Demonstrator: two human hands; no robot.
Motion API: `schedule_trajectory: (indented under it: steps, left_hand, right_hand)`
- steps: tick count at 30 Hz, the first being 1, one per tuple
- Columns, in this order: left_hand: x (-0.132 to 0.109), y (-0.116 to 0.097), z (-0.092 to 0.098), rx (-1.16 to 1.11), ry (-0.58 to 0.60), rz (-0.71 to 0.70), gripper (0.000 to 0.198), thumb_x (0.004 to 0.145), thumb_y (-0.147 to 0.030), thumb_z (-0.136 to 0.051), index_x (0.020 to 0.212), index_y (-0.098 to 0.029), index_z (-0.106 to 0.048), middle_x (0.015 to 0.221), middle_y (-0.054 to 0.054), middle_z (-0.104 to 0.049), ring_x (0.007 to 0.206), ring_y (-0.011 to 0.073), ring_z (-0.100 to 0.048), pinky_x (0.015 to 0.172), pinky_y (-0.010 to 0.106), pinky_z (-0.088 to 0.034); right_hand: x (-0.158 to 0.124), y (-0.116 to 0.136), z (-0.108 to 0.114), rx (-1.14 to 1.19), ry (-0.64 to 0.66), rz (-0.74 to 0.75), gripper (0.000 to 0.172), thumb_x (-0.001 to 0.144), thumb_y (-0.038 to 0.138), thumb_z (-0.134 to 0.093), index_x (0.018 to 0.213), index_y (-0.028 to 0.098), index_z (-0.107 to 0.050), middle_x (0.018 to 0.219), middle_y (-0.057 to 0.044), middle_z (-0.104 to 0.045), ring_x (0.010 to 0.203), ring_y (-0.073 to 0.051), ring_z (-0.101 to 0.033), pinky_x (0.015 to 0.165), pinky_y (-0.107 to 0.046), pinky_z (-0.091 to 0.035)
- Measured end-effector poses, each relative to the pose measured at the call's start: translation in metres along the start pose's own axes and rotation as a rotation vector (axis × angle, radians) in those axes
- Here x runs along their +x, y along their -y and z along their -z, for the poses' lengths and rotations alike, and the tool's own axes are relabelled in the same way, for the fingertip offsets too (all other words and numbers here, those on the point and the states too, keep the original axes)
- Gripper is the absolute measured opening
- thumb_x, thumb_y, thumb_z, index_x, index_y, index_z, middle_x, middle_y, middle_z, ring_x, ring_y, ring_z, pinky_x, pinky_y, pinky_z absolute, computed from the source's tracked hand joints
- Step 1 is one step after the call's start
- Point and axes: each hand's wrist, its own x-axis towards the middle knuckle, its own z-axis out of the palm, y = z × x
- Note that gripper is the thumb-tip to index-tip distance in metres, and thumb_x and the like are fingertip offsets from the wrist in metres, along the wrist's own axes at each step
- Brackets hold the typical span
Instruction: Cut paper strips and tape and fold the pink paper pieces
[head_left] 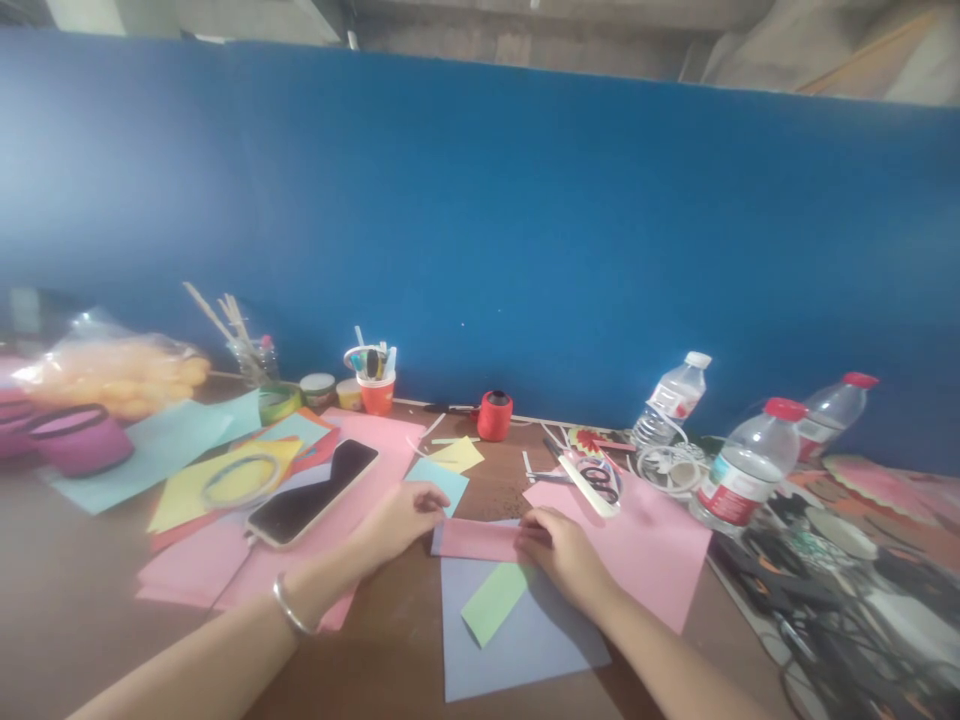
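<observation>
A pink paper strip (480, 541) lies across the top of a pale lavender sheet (525, 665) on the table before me. My right hand (559, 555) grips the strip's right end, its fingers bent over the paper. At the strip's upper left corner is my left hand (405, 515), its fingers curled and close together. Whether they pinch the corner is too blurred to make out. A small green paper piece (495, 603) rests slanted on the lavender sheet below the strip. Behind my left fingertips lies a light blue paper piece (444, 484).
A phone (315, 492) lies on pink sheets at left, beside a yellow sheet (176, 495). Scissors (600, 485) sit on pink paper (660, 540) at right. Water bottles (750, 465) and tangled cables stand farther right. A red cup of tools (376, 395) stands near the blue partition (480, 220).
</observation>
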Motion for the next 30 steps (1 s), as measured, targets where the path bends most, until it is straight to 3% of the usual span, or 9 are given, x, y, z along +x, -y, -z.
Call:
schedule_trajectory:
  steps: [6, 12, 14, 17, 19, 23, 30]
  left_hand:
    - [-0.001, 0.000, -0.004, -0.056, -0.032, 0.020, 0.020, 0.067, -0.033, -0.059, 0.079, -0.018, -0.062, 0.076, 0.002, -0.066, 0.068, 0.0174, -0.060, 0.060, 0.027, -0.043]
    - [-0.001, 0.001, -0.006, -0.103, -0.039, 0.072, 0.028, 0.065, -0.038, -0.062, 0.082, -0.016, -0.062, 0.073, 0.002, -0.064, 0.062, 0.0156, -0.057, 0.055, 0.026, -0.040]
    - [-0.001, 0.001, -0.004, -0.123, -0.028, 0.079, 0.032, 0.070, -0.042, -0.056, 0.089, -0.016, -0.060, 0.075, 0.003, -0.065, 0.062, 0.0161, -0.058, 0.055, 0.026, -0.042]
    - [-0.001, -0.003, -0.002, -0.137, 0.000, 0.068, 0.042, 0.082, -0.045, -0.033, 0.096, -0.015, -0.058, 0.082, 0.006, -0.066, 0.067, 0.0174, -0.062, 0.058, 0.028, -0.045]
    - [-0.002, -0.007, -0.001, -0.100, 0.019, 0.048, 0.043, 0.082, -0.045, -0.031, 0.091, -0.015, -0.060, 0.083, 0.006, -0.066, 0.070, 0.0185, -0.062, 0.061, 0.029, -0.045]
    - [-0.002, -0.012, 0.002, 0.060, 0.062, -0.013, 0.022, 0.068, -0.038, -0.055, 0.074, -0.019, -0.066, 0.072, 0.001, -0.067, 0.069, 0.0195, -0.059, 0.063, 0.028, -0.042]
    - [-0.003, -0.016, 0.009, 0.255, 0.037, -0.097, 0.025, 0.074, -0.027, -0.045, 0.088, -0.023, -0.065, 0.083, 0.001, -0.067, 0.073, 0.0188, -0.058, 0.064, 0.028, -0.041]
  right_hand:
    - [0.001, -0.001, -0.001, -0.013, -0.009, 0.008, 0.008, 0.072, 0.017, -0.051, 0.077, 0.020, -0.057, 0.083, -0.003, -0.061, 0.082, -0.019, -0.056, 0.073, -0.027, -0.041]
    - [0.000, 0.001, 0.000, -0.013, -0.002, 0.008, 0.009, 0.072, 0.017, -0.051, 0.077, 0.020, -0.057, 0.082, -0.002, -0.061, 0.083, -0.018, -0.056, 0.073, -0.026, -0.041]
    - [0.001, 0.001, 0.000, -0.011, 0.002, 0.004, 0.009, 0.072, 0.018, -0.051, 0.079, 0.020, -0.057, 0.084, -0.003, -0.062, 0.083, -0.018, -0.057, 0.073, -0.026, -0.042]
    - [0.001, 0.000, -0.001, -0.015, 0.009, -0.006, 0.008, 0.073, 0.018, -0.052, 0.079, 0.020, -0.058, 0.084, -0.004, -0.063, 0.083, -0.019, -0.058, 0.073, -0.027, -0.043]
    - [0.002, -0.001, -0.002, -0.020, 0.013, -0.008, 0.008, 0.073, 0.019, -0.053, 0.079, 0.020, -0.058, 0.084, -0.004, -0.063, 0.084, -0.020, -0.058, 0.074, -0.027, -0.043]
    - [0.002, 0.000, -0.001, -0.031, 0.029, 0.001, 0.012, 0.073, 0.019, -0.053, 0.083, 0.020, -0.060, 0.087, -0.004, -0.064, 0.087, -0.020, -0.057, 0.076, -0.027, -0.043]
    - [0.007, -0.003, 0.012, -0.077, 0.092, 0.036, 0.021, 0.072, 0.014, -0.051, 0.087, 0.020, -0.064, 0.092, -0.004, -0.064, 0.086, -0.019, -0.058, 0.075, -0.027, -0.042]
